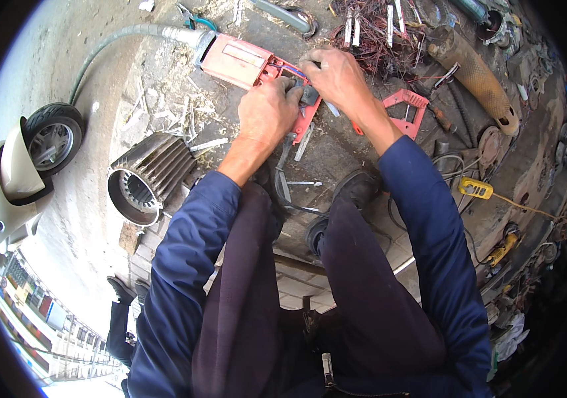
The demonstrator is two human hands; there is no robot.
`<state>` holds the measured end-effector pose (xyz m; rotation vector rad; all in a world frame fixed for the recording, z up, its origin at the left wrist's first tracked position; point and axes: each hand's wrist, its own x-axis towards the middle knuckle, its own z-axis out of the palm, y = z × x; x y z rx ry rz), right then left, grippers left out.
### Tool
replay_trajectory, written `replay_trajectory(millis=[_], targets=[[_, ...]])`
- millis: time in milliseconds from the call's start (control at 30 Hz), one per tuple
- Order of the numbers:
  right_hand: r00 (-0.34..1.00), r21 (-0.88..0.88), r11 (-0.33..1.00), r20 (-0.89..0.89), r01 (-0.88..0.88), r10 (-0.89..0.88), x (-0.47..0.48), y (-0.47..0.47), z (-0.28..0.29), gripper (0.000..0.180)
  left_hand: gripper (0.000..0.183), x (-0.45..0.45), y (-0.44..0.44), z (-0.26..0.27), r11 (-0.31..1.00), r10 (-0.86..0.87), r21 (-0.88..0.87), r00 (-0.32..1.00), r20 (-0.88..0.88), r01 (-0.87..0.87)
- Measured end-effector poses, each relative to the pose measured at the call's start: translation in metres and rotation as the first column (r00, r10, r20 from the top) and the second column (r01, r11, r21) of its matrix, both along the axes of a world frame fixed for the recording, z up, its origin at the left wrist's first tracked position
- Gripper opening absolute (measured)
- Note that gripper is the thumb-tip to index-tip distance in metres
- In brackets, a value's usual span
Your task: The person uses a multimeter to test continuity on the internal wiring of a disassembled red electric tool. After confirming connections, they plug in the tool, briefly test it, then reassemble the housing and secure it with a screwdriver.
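Observation:
A red plastic power tool housing point(236, 59) lies on the ground, its rear part uncovered with wires and inner parts showing; a grey flexible hose or shaft point(129, 31) joins its front end. My left hand point(269, 107) grips the uncovered part near a dark block, probably the switch point(309, 95). Over the far side of the housing is my right hand point(333, 74), fingertips bent together by the wires; whether they pinch something is hidden. Right of it lies a loose red handle cover point(407, 112). A black power cord point(281, 169) runs from the housing's rear end towards my feet.
A finned metal motor casing point(151, 174) lies at left, near a scooter wheel point(53, 139). Beyond my right hand are tangled copper wires point(378, 45) and a perforated metal tube point(477, 79). A screwdriver point(441, 118) and a yellow socket block point(475, 188) lie right. Another person's legs point(120, 318) show lower left.

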<state>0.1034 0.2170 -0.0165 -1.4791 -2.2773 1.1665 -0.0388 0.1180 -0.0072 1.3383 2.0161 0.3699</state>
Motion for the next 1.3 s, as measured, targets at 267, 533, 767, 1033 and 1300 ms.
replay_trajectory(millis=[267, 533, 767, 1033, 1300], targets=[[0.979, -0.018, 0.98, 0.046, -0.199, 0.199, -0.011, 0.023, -0.013, 0.025, 0.032, 0.0, -0.001, 0.002, 1.0, 0.01, -0.01, 1.0, 0.002, -0.01], [0.897, 0.167, 0.882, 0.124, -0.441, 0.425, -0.013, 0.03, -0.015, 0.021, 0.032, -0.001, -0.001, 0.003, 1.0, 0.009, 0.004, 1.0, 0.009, -0.009], [0.923, 0.027, 0.923, 0.04, -0.384, 0.383, 0.001, 0.033, -0.015, 0.02, 0.031, -0.001, -0.001, 0.001, 1.0, 0.008, 0.01, 1.0, -0.001, -0.008], [0.85, 0.152, 0.84, 0.181, -0.521, 0.495, -0.005, 0.031, -0.014, 0.016, 0.032, -0.001, -0.002, -0.002, 1.0, -0.011, -0.003, 1.0, -0.006, 0.011], [0.901, 0.2, 0.878, 0.089, -0.434, 0.425, -0.001, 0.024, -0.022, 0.013, 0.031, 0.0, -0.002, -0.002, 1.0, -0.013, 0.001, 1.0, -0.021, 0.013]])
